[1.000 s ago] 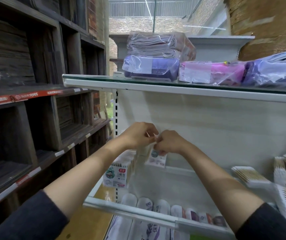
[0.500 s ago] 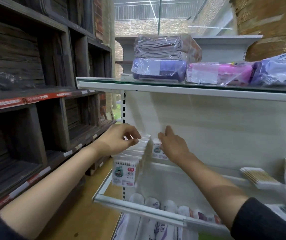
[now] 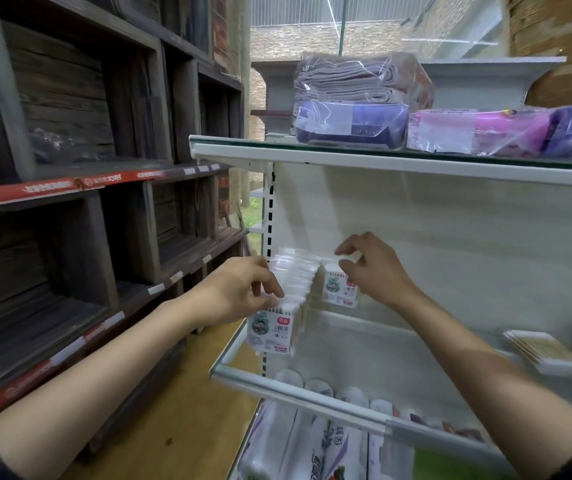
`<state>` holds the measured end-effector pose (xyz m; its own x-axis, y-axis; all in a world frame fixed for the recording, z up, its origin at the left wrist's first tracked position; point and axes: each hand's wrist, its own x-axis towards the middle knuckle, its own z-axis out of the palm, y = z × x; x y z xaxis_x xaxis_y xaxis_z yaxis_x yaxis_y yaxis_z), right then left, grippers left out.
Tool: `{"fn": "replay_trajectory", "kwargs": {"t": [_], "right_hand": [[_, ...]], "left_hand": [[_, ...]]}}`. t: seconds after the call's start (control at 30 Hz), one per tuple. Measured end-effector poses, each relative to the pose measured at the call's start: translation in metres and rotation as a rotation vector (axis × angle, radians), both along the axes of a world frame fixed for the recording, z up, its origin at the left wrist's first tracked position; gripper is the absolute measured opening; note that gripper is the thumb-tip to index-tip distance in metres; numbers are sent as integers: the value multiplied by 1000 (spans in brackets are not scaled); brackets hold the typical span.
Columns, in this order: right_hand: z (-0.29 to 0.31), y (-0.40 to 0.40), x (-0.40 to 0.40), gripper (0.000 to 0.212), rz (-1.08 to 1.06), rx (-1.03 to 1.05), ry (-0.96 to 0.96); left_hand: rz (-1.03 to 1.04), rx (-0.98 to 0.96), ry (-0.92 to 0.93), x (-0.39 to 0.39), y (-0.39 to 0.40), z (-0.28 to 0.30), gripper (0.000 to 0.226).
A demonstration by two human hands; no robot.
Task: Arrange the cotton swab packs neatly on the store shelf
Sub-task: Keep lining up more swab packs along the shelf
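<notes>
Cotton swab packs stand in a row [image 3: 291,282] at the left end of the white shelf [image 3: 364,348], running from the front edge back to the rear panel. A single pack [image 3: 338,287] stands just right of the row's far end, against the rear panel, label facing forward.

The left hand [image 3: 239,292] rests on the near end of the row, fingers curled over the top of the front pack [image 3: 272,332] and touching it; whether it truly grips cannot be told. The right hand [image 3: 369,268] is at the single pack, fingers bent around its top right edge in a light pinch.

The governing relation: the row's long axis runs front to back, and the single pack lies beside its far end, nearer the right hand. Closing that gap would likely fall to the right hand, with the left steadying the row.

Front pack label: a cartoon figure, a red badge, Chinese characters and what reads as "70"; too blurred to read further. The bags on the lower shelf [image 3: 333,445] carry Chinese print.
</notes>
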<state>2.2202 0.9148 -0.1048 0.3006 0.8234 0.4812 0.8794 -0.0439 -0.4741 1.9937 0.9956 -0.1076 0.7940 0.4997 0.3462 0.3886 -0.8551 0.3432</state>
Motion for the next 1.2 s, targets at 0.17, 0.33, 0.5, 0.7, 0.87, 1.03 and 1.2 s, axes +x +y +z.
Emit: {"fn": "replay_trajectory", "kwargs": {"t": [0.17, 0.33, 0.5, 0.7, 0.87, 1.03, 1.2], "right_hand": [[4, -15, -28, 16, 332, -118, 282], [-2, -10, -46, 28, 467, -275, 144], [5, -10, -56, 52, 626, -335, 190], [12, -8, -67, 60, 743, -350, 385], [10, -3, -74, 39, 715, -340, 345], [6, -5, -81, 27, 431, -272, -91], [-6, -8, -97, 46, 118, -393, -497]], "left_hand": [[18, 47, 71, 2, 4, -3, 13], [-55, 104, 15, -4, 4, -8, 8], [-230, -33, -208, -23, 8, -9, 14], [-399, -410, -431, -38, 16, -4, 4], [-347, -494, -477, -37, 21, -9, 6], [-217, -395, -311, -30, 30, -14, 15], [-102, -243, -336, -17, 33, -14, 26]]}}
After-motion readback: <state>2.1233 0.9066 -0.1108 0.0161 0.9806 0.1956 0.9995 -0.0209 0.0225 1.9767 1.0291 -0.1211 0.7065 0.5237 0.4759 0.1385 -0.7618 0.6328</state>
